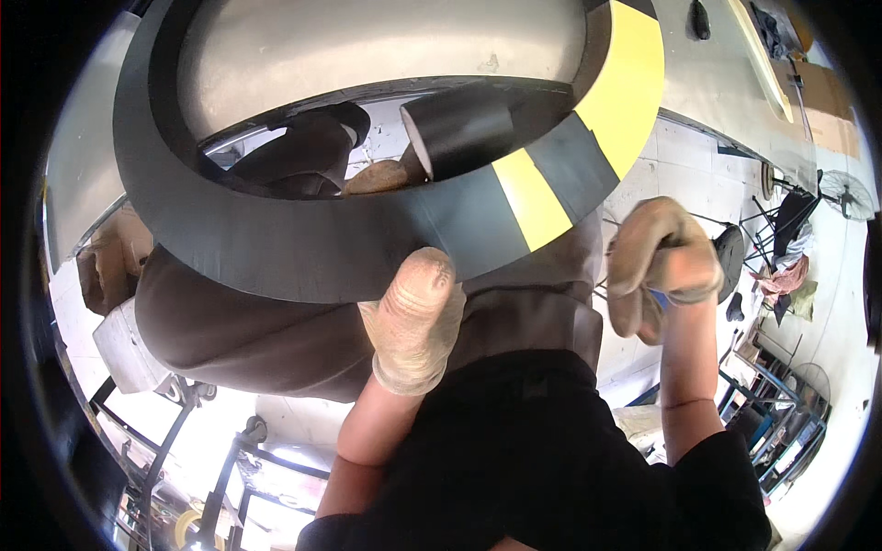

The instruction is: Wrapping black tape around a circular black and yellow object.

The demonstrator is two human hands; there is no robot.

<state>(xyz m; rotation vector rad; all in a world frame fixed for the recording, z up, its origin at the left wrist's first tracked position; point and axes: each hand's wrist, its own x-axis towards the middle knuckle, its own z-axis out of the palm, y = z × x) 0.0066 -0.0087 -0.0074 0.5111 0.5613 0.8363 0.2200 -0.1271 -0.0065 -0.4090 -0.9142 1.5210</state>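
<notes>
A large black ring [303, 243] with a broad flat face lies across my lap and the metal table's edge. Toward the right, its face carries a yellow stripe [533, 199] and a larger yellow section [620, 87], with black between them. My gloved left hand [418, 317] grips the ring's near rim, thumb on top and the other fingers hidden below. Off the ring's right side, my gloved right hand [663, 264] is raised with its fingers curled in. A bit of blue shows at its palm, but blur hides what it holds, if anything.
Behind and under the ring is the metal table [386, 41]. A black cylinder [464, 129] shows through the ring's opening. A cardboard box [106, 262] stands at left. To the right are a fan [843, 195] and a blue metal rack [776, 413].
</notes>
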